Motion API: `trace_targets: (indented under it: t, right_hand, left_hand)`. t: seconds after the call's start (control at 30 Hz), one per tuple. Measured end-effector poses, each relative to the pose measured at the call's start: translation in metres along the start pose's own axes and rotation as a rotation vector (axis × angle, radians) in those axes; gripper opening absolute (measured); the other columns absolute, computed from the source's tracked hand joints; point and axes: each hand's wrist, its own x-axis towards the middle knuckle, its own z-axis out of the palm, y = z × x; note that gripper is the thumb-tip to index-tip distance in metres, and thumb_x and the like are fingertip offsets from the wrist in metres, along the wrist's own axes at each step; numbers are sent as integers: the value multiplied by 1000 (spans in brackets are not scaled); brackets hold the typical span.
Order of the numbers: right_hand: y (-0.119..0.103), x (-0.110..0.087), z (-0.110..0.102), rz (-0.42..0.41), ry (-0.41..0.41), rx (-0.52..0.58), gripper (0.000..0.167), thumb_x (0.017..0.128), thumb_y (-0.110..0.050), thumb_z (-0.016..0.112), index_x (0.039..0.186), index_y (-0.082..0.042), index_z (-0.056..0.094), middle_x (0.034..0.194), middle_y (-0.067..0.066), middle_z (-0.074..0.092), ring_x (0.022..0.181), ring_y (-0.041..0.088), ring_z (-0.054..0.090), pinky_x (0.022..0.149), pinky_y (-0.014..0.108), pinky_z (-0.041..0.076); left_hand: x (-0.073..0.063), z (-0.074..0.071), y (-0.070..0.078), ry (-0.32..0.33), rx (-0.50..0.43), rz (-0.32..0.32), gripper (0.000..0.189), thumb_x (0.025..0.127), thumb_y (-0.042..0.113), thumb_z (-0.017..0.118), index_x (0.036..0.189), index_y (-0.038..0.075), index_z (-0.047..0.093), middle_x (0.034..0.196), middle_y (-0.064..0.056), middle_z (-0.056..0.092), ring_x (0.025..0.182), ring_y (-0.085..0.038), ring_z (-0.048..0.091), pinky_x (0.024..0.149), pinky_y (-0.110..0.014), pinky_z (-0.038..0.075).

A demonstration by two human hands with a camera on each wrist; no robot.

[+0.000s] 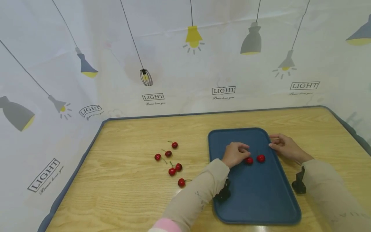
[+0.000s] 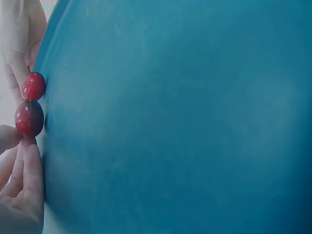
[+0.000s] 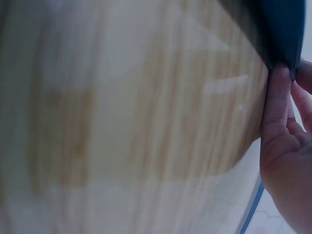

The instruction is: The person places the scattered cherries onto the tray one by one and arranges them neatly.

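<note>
Two red cherries are at the upper part of the blue tray (image 1: 255,196). My left hand (image 1: 234,154) reaches over the tray and pinches the nearer cherry (image 1: 249,160) at its edge with thumb and fingertips. In the left wrist view this cherry (image 2: 29,119) sits right at the fingertips; whether they grip the fruit or its stem is hard to tell. Beside it, the other cherry (image 1: 261,158) lies free on the tray. My right hand (image 1: 287,148) holds the tray's right rim, with fingers under the edge (image 3: 279,97) and thumb on the other side.
Several cherries with stems (image 1: 172,171) lie scattered on the wooden table (image 1: 124,183) left of the tray. A lone cherry (image 1: 181,182) is close to my left sleeve (image 1: 200,190). Behind the table hangs a pale cloth (image 1: 179,71) printed with lamps.
</note>
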Motion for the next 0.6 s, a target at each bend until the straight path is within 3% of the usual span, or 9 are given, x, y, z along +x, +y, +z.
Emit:
trace_targets:
  t: [0.4,0.6]
  right_hand:
    - [0,-1,0,14,5,-5,53,93,-20,48,130,12,28,110,31,48,91,26,56,69,29,50]
    - [-3,-1,0,5,7,-8,51,93,-18,47,129,13,29,110,32,48,91,28,55,68,29,49]
  left_hand:
    - [2,5,4,78,41,-3,22,74,14,72,95,7,69,70,2,65,61,-3,55,54,-14,42]
    - [4,3,5,63,49,7,21,75,11,70,96,8,69,74,2,64,65,-4,55,56,-13,42]
